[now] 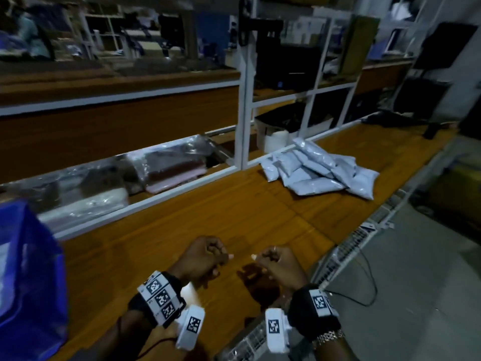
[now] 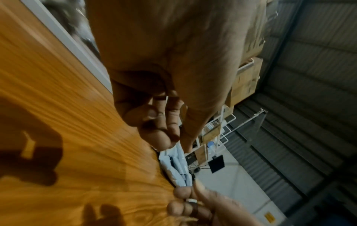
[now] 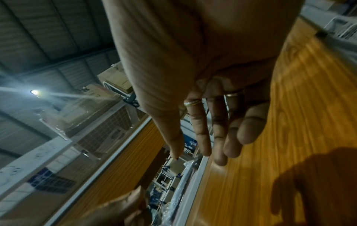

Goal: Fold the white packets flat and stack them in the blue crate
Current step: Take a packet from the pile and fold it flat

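Packets (image 1: 321, 169) well beyond both hands

A long wooden workbench (image 1: 234, 209) carried a loose heap of white packets (image 1: 320, 169) at its far end and a blue crate (image 1: 28, 277) at its near left.

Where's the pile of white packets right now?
In the head view the white packets lie heaped on the wooden table, far right, against the white frame rail, well beyond both hands and across from the blue crate.
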The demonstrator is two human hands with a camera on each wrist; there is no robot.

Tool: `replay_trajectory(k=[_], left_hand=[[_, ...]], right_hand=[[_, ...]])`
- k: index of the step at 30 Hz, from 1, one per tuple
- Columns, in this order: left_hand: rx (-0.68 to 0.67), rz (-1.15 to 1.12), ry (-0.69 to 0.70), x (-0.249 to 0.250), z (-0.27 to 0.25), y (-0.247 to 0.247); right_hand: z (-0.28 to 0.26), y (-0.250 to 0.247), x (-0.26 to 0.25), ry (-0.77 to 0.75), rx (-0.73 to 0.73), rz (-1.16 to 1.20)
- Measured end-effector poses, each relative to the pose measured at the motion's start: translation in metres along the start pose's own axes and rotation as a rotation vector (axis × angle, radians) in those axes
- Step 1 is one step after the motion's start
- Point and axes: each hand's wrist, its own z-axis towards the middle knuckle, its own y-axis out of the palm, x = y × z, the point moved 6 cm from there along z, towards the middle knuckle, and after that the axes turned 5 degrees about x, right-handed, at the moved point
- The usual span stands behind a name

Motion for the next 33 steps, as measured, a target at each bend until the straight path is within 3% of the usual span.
replay_trajectory(k=[7,13,21,29,33], left_hand=[[0.019,0.114,0.172,0.046,0.093,0.022],[-0.01,0.081,0.238,0.09,0.154,0.049],[0.006,0.051,0.188,0.097,0.239,0.092],[0.064,0.116,0.115,0.102,0.337,0.15],[0.009,0.205,0.064,0.098,0.378,0.17]], right_hand=[[0.046,-0.059,-0.021,-0.062,0.112,-0.093],[0.099,-0.127,-0.04,-0.075,0.209,-0.214],[0.205,-0.221,-0.025,-0.07,0.278,-0.436],[0.334,-0.28,-0.018,-0.096,0.087,-0.825],[0.383,-0.285,-0.011,-0.019,-0.057,-0.986]])
